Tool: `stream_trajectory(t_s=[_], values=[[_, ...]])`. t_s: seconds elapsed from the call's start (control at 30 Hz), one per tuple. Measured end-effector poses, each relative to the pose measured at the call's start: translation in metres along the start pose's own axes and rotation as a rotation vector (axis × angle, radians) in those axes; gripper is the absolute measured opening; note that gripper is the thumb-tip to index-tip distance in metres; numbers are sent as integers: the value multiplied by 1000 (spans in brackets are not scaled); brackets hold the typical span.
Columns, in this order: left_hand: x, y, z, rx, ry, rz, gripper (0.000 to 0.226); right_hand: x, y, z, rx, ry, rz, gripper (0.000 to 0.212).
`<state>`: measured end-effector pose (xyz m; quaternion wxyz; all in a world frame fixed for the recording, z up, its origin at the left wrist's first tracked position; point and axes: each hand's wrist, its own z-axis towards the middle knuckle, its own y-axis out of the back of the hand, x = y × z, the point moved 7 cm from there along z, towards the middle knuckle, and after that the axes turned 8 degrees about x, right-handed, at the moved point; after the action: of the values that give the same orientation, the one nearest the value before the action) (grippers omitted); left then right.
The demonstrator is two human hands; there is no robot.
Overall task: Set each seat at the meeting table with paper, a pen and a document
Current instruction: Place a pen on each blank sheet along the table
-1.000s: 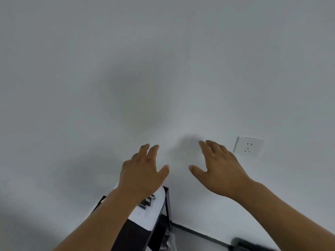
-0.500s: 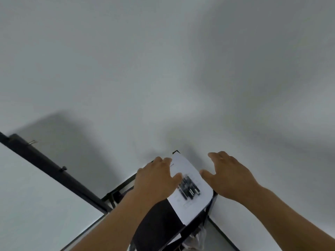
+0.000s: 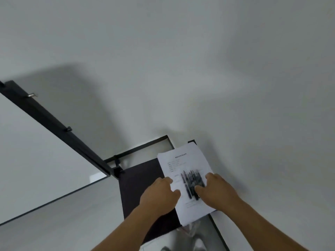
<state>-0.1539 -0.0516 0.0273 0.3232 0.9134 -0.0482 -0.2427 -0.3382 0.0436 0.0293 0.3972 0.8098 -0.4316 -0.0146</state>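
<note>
A stack of white printed documents (image 3: 183, 160) lies on a small black stand (image 3: 139, 180) against the wall. Several dark pens (image 3: 191, 180) lie in a bunch on top of the sheets. My left hand (image 3: 159, 194) rests over the stack's left edge, fingers loosely bent. My right hand (image 3: 215, 191) lies at the right side of the pens with its fingertips touching them. Motion blur hides whether either hand has closed on anything.
A white board with a black frame (image 3: 52, 122) leans in from the left, next to the stand. Pale wall fills the upper view. Grey floor and a dark base rail (image 3: 219, 234) show at the bottom right.
The view has tilted down toward the stand. Both hands have dropped from mid-air onto the document stack and the pens.
</note>
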Motion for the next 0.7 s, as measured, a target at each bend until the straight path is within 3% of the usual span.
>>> stream_trajectory(t_s=[0.07,0.23,0.4,0.7], values=[[8,-12,6,23,38,-42,60,-1,-12,23,36,-7,-8,48],[21,-30,18,35,118,-61,42,-9,-41,65,113,-96,-13,80],[28,-44,27,27,150,-46,40,-11,-60,92,97,-172,-10,96],[35,-65,46,39,180,-90,47,-2,-61,106,-43,-160,-113,91]])
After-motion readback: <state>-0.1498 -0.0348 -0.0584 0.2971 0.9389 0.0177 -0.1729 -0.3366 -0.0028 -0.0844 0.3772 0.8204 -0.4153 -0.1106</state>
